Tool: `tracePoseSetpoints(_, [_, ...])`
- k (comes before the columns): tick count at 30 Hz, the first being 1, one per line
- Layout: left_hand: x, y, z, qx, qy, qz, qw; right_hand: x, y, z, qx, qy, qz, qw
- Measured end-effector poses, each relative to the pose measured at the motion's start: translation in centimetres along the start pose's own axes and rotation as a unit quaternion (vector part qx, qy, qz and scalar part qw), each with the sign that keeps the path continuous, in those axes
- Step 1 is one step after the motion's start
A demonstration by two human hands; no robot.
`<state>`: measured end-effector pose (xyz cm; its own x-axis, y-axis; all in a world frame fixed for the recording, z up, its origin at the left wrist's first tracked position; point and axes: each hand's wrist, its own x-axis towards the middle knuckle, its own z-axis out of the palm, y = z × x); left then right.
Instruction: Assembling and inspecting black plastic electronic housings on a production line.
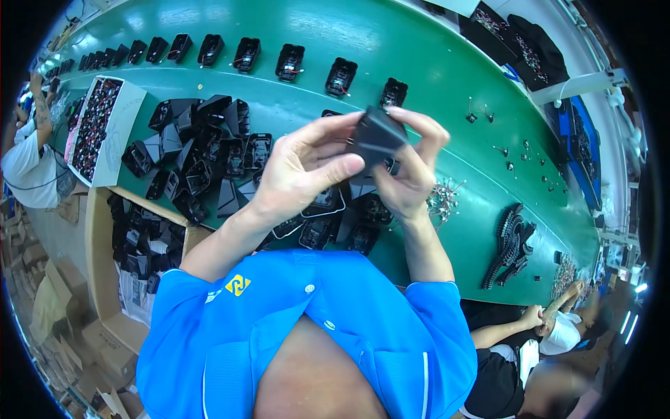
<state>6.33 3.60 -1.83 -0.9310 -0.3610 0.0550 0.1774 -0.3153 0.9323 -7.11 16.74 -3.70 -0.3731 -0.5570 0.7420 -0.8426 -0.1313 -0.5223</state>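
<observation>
Between my two hands, above the green workbench (pixel 447 91), is a black plastic housing (pixel 379 136) with a faceted outer face turned toward me. My left hand (pixel 307 160) grips its left side, the thumb pressed on the near face. Around its right edge my right hand (pixel 412 160) has its fingers closed. The housing's far side is hidden. Beneath my hands lie more black housings (pixel 317 230), some showing parts and a white wire inside. By my right wrist rests a cluster of small wired parts (pixel 444 201).
A curved row of open black housings (pixel 289 63) runs along the far bench. To the left are a heap of housings (pixel 202 140), a white box (pixel 118 119) of small parts and a cardboard box (pixel 105 279). Coiled black strips (pixel 513 244) lie right. Other people (pixel 31 160) work nearby.
</observation>
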Motion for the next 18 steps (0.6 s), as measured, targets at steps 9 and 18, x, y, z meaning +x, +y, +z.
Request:
tracePoseSetpoints(9, [1.0, 0.1, -1.3, 0.151, 0.01, 0.0, 0.988, 1.3, 2.2, -2.5, -0.103, -0.133, 0.012, 0.986])
tracePoseSetpoints(18, [1.8, 0.4, -4.7, 0.535, -0.053, 0.042, 0.842, -0.2, 12.8, -8.9, -0.363, -0.268, 0.141, 0.881])
